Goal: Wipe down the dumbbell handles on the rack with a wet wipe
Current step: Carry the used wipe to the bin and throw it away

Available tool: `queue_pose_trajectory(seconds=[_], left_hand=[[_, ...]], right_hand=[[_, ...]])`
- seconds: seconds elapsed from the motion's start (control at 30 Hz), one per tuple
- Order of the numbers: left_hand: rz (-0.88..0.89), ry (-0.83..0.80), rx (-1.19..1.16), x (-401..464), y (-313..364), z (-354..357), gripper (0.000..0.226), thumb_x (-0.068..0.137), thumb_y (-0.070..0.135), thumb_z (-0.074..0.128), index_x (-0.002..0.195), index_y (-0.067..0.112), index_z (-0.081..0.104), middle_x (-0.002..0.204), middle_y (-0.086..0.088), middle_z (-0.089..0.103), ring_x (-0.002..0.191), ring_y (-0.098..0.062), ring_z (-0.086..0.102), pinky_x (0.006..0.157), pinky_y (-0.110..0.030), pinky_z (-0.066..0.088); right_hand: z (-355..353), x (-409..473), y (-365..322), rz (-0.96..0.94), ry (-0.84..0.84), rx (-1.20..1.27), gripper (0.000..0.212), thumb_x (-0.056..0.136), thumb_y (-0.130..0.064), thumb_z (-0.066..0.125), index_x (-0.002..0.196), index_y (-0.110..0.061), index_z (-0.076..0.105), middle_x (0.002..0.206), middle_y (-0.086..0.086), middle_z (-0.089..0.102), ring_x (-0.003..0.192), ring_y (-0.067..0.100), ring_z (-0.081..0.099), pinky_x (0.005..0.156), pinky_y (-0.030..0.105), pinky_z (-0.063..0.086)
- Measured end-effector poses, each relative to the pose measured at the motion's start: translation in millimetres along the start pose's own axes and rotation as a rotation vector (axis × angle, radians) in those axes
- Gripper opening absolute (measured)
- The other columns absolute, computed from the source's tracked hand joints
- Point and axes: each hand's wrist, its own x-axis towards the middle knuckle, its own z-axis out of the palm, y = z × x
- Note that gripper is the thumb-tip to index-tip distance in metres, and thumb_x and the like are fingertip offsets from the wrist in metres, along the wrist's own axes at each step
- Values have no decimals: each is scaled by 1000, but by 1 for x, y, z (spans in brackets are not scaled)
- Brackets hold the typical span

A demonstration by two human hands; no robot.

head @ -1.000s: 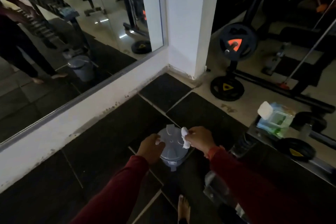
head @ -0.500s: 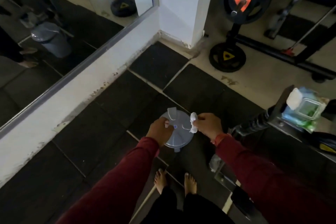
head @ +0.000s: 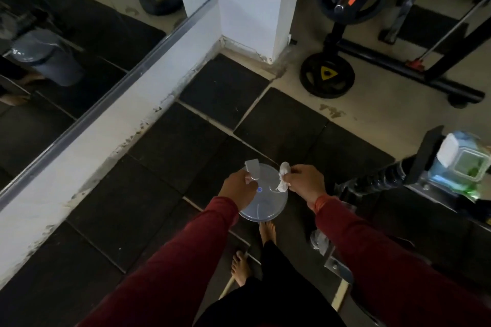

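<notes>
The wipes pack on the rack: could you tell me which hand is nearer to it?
Right. The right hand is left of the wipes pack; the left hand is farther left.

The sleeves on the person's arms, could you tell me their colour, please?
Dark red sleeves, shown best in the head view.

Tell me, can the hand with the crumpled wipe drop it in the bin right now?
Probably not yet: the right hand holds the wipe above the bin, but the lid looks closed.
</notes>
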Motion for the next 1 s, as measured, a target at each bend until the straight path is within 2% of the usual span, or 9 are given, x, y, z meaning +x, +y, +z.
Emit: queue_pose_trajectory(seconds=[0.13,0.27,0.4,0.5,0.6,0.67,0.8,1.0], left_hand=[[-26,18,15,10,-5,-2,38,95,23,55,132,13,56,128,-8,61,110,-22,61,92,-35,52],[-50,27,-25,18,-11,6,38,95,24,57,132,15,56,129,-6,60,110,-21,60,90,-31,49],[-63,31,-29,26,-16,21,39,95,22,56,133,14,55,133,-8,58,117,-23,58,92,-28,46],[-54,47,4,32,-23,33,33,94,20,56,126,12,59,130,-10,61,118,-26,58,92,-27,43],[-60,41,37,40,-34,44,32,94,21,56,122,10,61,126,-11,63,119,-28,58,92,-26,42],[-79,34,41,51,-45,53,32,94,24,56,122,10,61,125,-11,64,118,-28,58,93,-28,44],[-106,-1,58,84,-73,75,34,93,26,56,124,10,60,125,-11,63,119,-30,57,96,-30,45],[-159,-49,122,153,-121,124,35,91,25,55,121,8,61,123,-15,62,118,-33,57,86,-29,42]], right_hand=[[8,10,-5,-5,-24,6,15,86,-27,72,95,-16,76,93,3,73,85,15,68,75,30,56],[14,20,-1,4,-56,-44,17,87,-28,70,94,-14,76,91,3,72,85,16,67,72,27,49],[22,27,12,-5,-67,-72,22,89,-30,69,90,-10,77,86,5,72,84,19,67,74,28,50],[30,33,26,4,-89,-87,24,89,-32,67,85,-10,77,81,6,72,81,20,68,71,29,49],[40,40,39,35,-108,-100,18,84,-29,69,77,-14,76,73,2,71,77,18,69,68,29,51],[49,49,50,51,-118,-99,15,83,-27,69,74,-15,74,71,0,70,76,18,69,62,24,45],[76,79,76,86,-143,-136,19,89,-28,65,84,-13,76,83,4,73,81,18,66,68,22,42],[143,157,118,122,-134,-216,31,94,-35,60,95,-9,76,98,12,75,97,28,69,71,24,41]])
